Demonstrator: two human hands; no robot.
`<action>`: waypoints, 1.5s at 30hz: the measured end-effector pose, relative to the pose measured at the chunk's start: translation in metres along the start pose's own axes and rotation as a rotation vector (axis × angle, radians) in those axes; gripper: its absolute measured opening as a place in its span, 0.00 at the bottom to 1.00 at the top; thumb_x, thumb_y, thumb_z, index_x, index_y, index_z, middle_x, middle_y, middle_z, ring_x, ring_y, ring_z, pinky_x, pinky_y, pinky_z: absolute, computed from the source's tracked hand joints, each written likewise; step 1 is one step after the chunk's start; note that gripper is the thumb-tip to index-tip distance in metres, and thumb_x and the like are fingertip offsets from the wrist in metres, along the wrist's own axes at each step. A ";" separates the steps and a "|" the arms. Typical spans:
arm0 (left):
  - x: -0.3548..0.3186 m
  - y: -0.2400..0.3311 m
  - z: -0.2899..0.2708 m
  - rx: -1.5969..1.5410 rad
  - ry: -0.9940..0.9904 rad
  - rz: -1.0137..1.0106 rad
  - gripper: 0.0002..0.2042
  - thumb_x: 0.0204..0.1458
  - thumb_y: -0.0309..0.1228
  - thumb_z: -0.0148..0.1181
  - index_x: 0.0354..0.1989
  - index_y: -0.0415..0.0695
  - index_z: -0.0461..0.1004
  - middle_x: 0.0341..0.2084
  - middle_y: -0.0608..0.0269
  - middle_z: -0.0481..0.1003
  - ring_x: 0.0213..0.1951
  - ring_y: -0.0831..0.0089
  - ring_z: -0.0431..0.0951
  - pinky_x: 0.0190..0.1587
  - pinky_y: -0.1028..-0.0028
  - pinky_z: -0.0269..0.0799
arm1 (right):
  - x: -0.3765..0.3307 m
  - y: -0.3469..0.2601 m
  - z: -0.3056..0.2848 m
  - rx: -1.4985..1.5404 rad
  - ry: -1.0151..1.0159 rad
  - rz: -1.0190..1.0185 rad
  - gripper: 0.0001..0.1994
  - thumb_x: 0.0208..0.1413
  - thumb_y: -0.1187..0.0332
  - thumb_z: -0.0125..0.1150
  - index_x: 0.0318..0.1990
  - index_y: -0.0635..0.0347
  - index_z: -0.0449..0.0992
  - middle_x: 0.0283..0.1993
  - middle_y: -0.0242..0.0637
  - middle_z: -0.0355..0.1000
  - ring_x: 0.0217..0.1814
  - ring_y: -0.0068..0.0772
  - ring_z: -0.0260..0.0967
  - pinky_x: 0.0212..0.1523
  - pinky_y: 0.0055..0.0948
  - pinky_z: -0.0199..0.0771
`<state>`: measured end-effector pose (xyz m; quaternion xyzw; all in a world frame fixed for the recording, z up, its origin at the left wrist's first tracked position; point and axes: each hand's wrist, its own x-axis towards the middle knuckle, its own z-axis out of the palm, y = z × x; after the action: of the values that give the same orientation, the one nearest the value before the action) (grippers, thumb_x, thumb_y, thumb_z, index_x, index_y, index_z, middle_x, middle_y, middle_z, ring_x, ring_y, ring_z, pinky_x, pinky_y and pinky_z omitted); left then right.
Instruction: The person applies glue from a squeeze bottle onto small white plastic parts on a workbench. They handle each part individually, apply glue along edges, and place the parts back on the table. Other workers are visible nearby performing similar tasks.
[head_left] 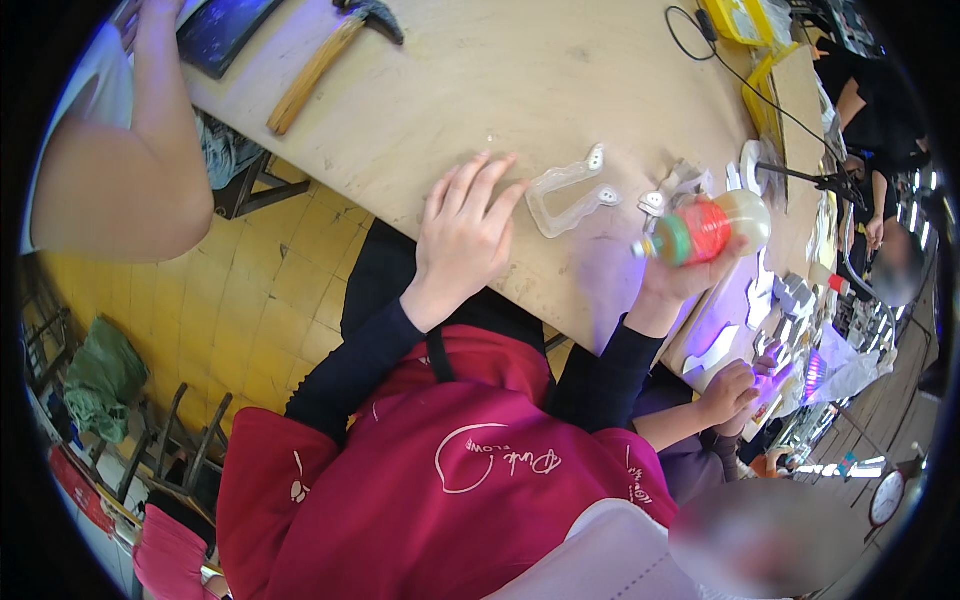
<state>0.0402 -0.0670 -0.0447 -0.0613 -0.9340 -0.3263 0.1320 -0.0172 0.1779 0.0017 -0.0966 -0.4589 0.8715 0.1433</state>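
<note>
My right hand (682,277) is wrapped round a small squeeze bottle (705,232) with a red label, a green part near the neck and a pale body. Its nozzle points left, and the bottle is tilted on its side above the table. Flat on the tabletop (420,110) near its front edge rests my left hand (467,222), fingers spread, nothing in it. Just right of its fingertips lies a clear, bracket-shaped plastic piece (548,208) with two white ends. Behind the bottle lie more white and clear pieces (655,202), partly hidden.
A hammer (318,75) and a dark tray (222,35) lie at the far left, beside another person's arm (165,130). Yellow bins (745,22) and a cable (735,70) stand far right. Another person's hand (728,396) works at right near white parts (715,348).
</note>
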 end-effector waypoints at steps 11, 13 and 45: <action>0.024 0.033 0.001 -0.106 -0.146 0.111 0.12 0.56 0.28 0.55 0.45 0.56 0.81 0.67 0.60 0.61 0.71 0.46 0.51 0.70 0.42 0.42 | 0.006 0.026 0.001 -0.856 -0.022 -0.544 0.15 0.55 0.66 0.72 0.45 0.65 0.76 0.38 0.36 0.77 0.28 0.24 0.73 0.26 0.23 0.73; 0.033 0.038 0.008 -0.086 -0.157 0.148 0.10 0.57 0.29 0.56 0.42 0.56 0.82 0.68 0.61 0.60 0.71 0.46 0.49 0.71 0.40 0.41 | 0.008 0.027 0.009 -0.929 -0.095 -0.631 0.18 0.49 0.66 0.77 0.44 0.66 0.79 0.38 0.36 0.80 0.33 0.27 0.77 0.36 0.27 0.76; 0.047 0.067 0.040 0.048 -0.197 0.081 0.17 0.52 0.23 0.54 0.44 0.57 0.83 0.75 0.70 0.46 0.75 0.42 0.31 0.61 0.22 0.23 | 0.013 0.015 0.013 -1.116 -0.187 -0.756 0.17 0.43 0.66 0.80 0.38 0.64 0.83 0.37 0.39 0.81 0.39 0.36 0.79 0.44 0.33 0.77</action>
<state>0.0005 0.0115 -0.0221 -0.1277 -0.9468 -0.2904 0.0539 -0.0359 0.1640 -0.0041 0.0869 -0.8525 0.3989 0.3264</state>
